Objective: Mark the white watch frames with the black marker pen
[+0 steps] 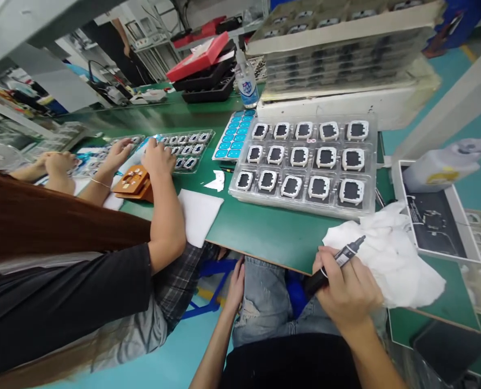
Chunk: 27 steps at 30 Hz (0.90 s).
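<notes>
My right hand (348, 289) holds a black marker (338, 262) with its dark tip pointing up and right, just over the edge of the green table (273, 232). Crumpled white cloth (390, 259) lies right beside that hand. My left hand (236, 283) hangs low beside my left knee, below the table edge; its fingers look extended and nothing shows in them. Beyond the marker, a clear plastic tray (301, 202) holds rows of white watch-shaped frames with dark centres.
Left, a co-worker's hands (159, 156) work at an orange fixture (131, 181). A white cloth (200, 216) lies between us. Behind stand a spray bottle (246, 86), blue sticker sheets (232, 138) and stacked trays (341, 59). A white box (447, 232) with a bottle (443, 167) stands right.
</notes>
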Available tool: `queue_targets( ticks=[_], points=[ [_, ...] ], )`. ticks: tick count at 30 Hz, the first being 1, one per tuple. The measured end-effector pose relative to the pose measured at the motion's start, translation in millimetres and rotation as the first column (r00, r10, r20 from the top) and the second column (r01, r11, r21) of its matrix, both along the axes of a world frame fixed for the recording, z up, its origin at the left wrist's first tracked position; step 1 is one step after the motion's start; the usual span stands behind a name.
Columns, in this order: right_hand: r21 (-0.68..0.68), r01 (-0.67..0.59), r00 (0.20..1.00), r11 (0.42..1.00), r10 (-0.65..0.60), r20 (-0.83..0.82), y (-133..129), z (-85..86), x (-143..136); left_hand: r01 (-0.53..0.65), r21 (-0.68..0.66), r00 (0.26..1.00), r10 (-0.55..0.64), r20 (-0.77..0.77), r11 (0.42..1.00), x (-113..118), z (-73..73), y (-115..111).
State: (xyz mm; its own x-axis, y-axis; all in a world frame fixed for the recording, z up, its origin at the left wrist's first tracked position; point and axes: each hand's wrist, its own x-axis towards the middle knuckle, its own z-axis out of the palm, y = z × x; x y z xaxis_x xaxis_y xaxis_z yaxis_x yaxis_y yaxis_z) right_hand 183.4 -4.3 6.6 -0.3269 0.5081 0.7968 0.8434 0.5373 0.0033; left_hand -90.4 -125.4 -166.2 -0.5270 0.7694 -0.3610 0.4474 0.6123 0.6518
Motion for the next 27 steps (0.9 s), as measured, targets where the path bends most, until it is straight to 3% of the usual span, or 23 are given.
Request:
queue_targets(
  ticks=[4, 7, 9, 11, 13, 15, 16, 17, 18, 19, 20, 21, 22, 24, 27],
  points=[
    [0.001, 0.018, 1.0, 1.0, -0.018, 0.012, 0.1, 0.9, -1.9, 0.049, 0.071, 0.999, -0.049, -0.01, 0.996, 29.1, 31.6, 25.0],
    [0.02, 0.033, 0.999, 0.999, -0.033, 0.031, 0.1, 4.9, -4.0, 0.102, 0.095, 0.991, -0.093, -0.099, 0.99, 61.8, 53.4, 33.2],
    [0.007, 0.042, 0.999, 0.999, -0.042, 0.034, 0.3, 6.6, -5.2, 0.303, 0.001, 0.891, -0.283, -0.355, 0.953, 82.9, 65.7, 34.5],
    [-0.002, 0.05, 0.998, 0.999, -0.05, 0.031, 0.7, 6.4, -5.7, 0.433, -0.098, 0.766, -0.424, -0.484, 0.896, 99.9, 76.4, 32.5],
    [-0.002, 0.049, 0.998, 0.999, -0.049, 0.036, 1.2, 4.7, -5.6, 0.6, -0.121, 0.659, -0.574, -0.487, 0.791, 111.9, 86.3, 26.7],
    [0.001, 0.039, 0.999, 0.999, -0.039, 0.031, 1.9, 2.5, -5.2, 0.838, -0.006, 0.497, -0.767, -0.406, 0.546, 118.9, 95.2, 17.8],
    [0.001, 0.032, 0.999, 0.999, -0.032, 0.024, 2.3, 1.7, -5.1, 0.903, 0.076, 0.417, -0.82, -0.392, 0.423, 120.1, 98.9, 13.3],
    [0.001, 0.024, 1.0, 1.0, -0.024, 0.013, 2.7, 1.2, -5.2, 0.925, 0.138, 0.379, -0.833, -0.403, 0.354, 119.5, 101.8, 9.3],
    [0.004, 0.019, 1.0, 1.0, -0.019, -0.001, 3.0, 1.0, -5.4, 0.917, 0.161, 0.399, -0.81, -0.43, 0.366, 116.9, 103.6, 6.5],
    [0.004, 0.014, 1.0, 1.0, -0.014, -0.012, 3.3, 1.1, -5.8, 0.876, 0.144, 0.471, -0.749, -0.466, 0.461, 112.2, 104.0, 5.1],
    [0.002, 0.01, 1.0, 1.0, -0.01, -0.019, 3.5, 1.6, -6.2, 0.793, 0.096, 0.561, -0.66, -0.5, 0.601, 105.9, 103.1, 5.3],
    [0.001, 0.008, 1.0, 1.0, -0.008, -0.025, 3.6, 2.2, -6.7, 0.68, 0.035, 0.636, -0.566, -0.525, 0.732, 98.5, 100.9, 7.0],
    [0.002, 0.009, 1.0, 1.0, -0.009, -0.029, 3.8, 2.7, -7.2, 0.566, -0.03, 0.685, -0.49, -0.54, 0.824, 90.8, 97.6, 9.8],
    [0.005, 0.016, 1.0, 1.0, -0.016, -0.027, 4.0, 3.2, -7.9, 0.458, -0.104, 0.715, -0.435, -0.547, 0.883, 77.7, 89.3, 16.7],
    [0.004, 0.025, 0.999, 1.0, -0.025, -0.022, 4.2, 1.7, -8.0, 0.465, -0.149, 0.686, -0.461, -0.562, 0.873, 70.6, 78.7, 24.3]
  ],
)
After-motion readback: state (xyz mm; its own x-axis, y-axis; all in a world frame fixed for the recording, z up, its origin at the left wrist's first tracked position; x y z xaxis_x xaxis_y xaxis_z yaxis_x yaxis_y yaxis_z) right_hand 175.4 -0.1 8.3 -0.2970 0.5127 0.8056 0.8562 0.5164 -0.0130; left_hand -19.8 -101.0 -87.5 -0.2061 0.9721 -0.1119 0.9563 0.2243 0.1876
